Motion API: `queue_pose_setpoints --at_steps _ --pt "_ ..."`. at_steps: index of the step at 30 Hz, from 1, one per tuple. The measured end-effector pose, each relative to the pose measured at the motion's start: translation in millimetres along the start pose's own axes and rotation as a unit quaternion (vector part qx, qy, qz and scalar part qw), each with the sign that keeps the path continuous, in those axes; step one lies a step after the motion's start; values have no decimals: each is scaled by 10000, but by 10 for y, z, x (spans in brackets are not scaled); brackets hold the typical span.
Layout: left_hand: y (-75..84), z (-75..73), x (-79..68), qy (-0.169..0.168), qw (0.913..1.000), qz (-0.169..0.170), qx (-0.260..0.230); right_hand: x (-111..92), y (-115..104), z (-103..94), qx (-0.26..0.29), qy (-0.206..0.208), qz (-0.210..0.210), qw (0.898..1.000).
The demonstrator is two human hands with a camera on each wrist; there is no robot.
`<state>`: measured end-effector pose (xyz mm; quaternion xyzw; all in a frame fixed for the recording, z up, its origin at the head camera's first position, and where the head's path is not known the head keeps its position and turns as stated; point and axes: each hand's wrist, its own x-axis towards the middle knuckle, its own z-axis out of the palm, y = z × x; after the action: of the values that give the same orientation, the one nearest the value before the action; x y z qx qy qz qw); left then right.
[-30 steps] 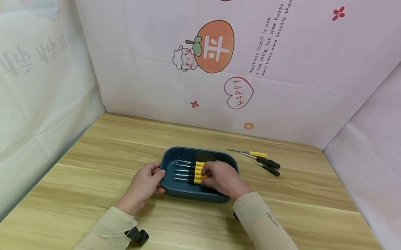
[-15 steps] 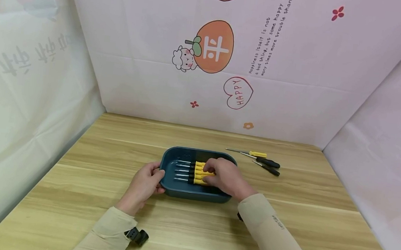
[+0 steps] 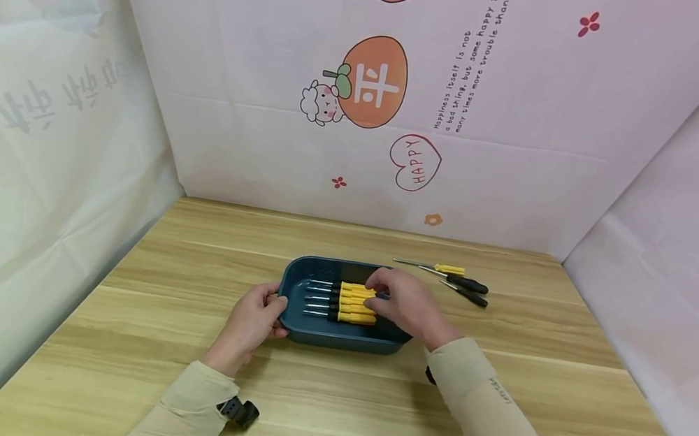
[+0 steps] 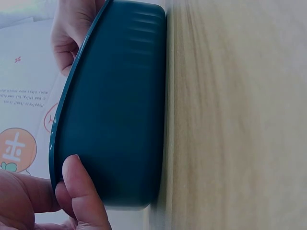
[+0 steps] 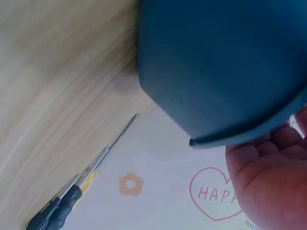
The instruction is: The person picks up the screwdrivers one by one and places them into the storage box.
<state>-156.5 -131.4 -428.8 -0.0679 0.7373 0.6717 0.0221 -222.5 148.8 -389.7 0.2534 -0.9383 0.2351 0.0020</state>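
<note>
A dark blue plastic box (image 3: pixel 344 342) stands on the table, its near wall filling much of the left wrist view. My left hand (image 3: pixel 256 318) grips its left end, thumb over the rim and fingers outside. Inside lie several small screwdrivers (image 3: pixel 358 303) in a row, yellow handles to the right and metal shafts to the left. Over the right part of the box is my right hand (image 3: pixel 409 302), thumb and fingers spread apart beside the handle ends. Nothing shows between them; whether a fingertip touches a handle, I cannot tell.
Behind and right of the box lie three loose screwdrivers: one yellow-handled (image 3: pixel 449 270) and two black-handled, the longer black screwdriver (image 3: pixel 468 283) above the shorter black screwdriver (image 3: pixel 473 298). A printed cloth (image 3: pixel 254 160) hangs behind the wooden table (image 3: pixel 331 406).
My right hand has moved right and lifted off the yellow handles, its thumb and fingers parting, so more of the handles shows. The left hand and the box have stayed put.
</note>
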Motion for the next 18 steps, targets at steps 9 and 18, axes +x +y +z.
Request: queue_pose_setpoints --at_steps 9,18 --pt "-6 -3 -1 14 10000 -3 29 -20 89 -90 -11 284 -113 9995" --pt "-5 -7 -10 9 10000 -9 29 -47 173 -166 15 412 -26 9991"
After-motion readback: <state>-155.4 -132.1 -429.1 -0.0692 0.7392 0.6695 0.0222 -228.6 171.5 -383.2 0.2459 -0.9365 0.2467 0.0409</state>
